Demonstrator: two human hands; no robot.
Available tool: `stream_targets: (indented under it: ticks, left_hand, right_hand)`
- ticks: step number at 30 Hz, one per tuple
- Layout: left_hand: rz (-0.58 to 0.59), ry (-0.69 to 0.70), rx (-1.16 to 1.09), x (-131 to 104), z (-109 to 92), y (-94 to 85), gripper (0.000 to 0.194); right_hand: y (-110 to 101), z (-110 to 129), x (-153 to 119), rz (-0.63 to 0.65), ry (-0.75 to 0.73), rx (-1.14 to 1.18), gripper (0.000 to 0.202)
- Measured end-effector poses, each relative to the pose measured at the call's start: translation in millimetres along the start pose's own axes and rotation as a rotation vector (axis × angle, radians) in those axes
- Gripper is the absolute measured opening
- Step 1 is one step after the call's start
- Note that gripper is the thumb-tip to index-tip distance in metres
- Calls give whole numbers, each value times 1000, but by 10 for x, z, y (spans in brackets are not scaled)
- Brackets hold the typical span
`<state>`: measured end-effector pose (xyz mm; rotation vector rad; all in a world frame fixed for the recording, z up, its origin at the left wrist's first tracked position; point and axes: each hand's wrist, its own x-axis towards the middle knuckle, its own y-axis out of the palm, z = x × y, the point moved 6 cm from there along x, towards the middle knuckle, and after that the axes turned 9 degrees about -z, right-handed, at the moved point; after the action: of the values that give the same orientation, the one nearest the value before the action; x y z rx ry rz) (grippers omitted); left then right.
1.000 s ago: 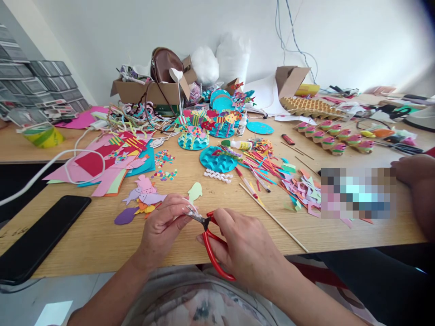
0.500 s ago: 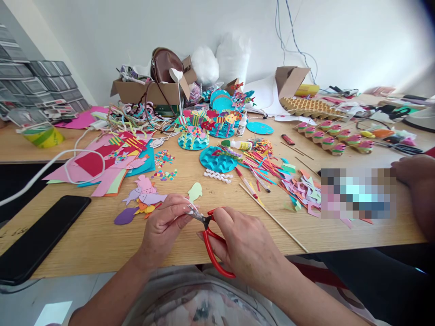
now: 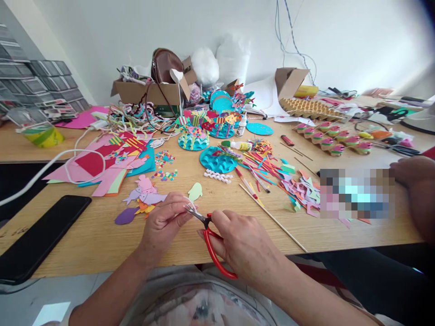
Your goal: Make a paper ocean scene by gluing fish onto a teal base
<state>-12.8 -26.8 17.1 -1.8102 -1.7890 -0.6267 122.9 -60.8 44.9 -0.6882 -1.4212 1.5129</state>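
My right hand [image 3: 239, 237] grips red-handled scissors [image 3: 217, 253], whose blades point left to my left fingertips. My left hand [image 3: 170, 217] pinches a small pale piece [image 3: 190, 203], probably paper, at the blade tips; my fingers hide most of it. Just beyond lies a light green fish-shaped paper cutout [image 3: 195, 192]. Left of my left hand are a purple paper cutout [image 3: 125, 216] and a small pile of pink, lilac and orange paper fish [image 3: 146, 192].
A wooden skewer [image 3: 275, 219] and paper scraps [image 3: 304, 188] lie to the right. Behind are blue wavy discs [image 3: 217, 159], glue bottles [image 3: 241, 124] and coloured paper sheets [image 3: 91, 158]. A black phone [image 3: 44, 235] rests at left. Another person's hand [image 3: 409, 174] is at far right.
The scissor blades have come closer together at the pale piece, and my right fingers have shifted slightly on the handles. My left hand stays almost in place.
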Motion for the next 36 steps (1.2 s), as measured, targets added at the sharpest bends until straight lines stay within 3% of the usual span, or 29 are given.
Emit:
stream_targets:
  ticks: [5,13,21,25,30,36]
  left_hand:
    - [46,39,45,17,-41,18,17]
    - [39,-23,-3,-20,2,16,18]
    - [35,-13,-16,-35,30,2,24]
    - [55,-15,9,-22,4,18,21]
    - [76,2,41,-33,-29,29,19]
    - [69,-1,59,-32,-12,22,17]
  right_hand:
    - [2,-8,3,28,4,42,13]
    - [69,-190,27,73,171,503,31]
    - [-33,-118,3,-72,52,220,21]
    - [-58,-86,-8,-82,11,99,17]
    - [-66,-66,-11,-76,-3,76,16]
    - [-102,-12,11,-161,-48,4,8]
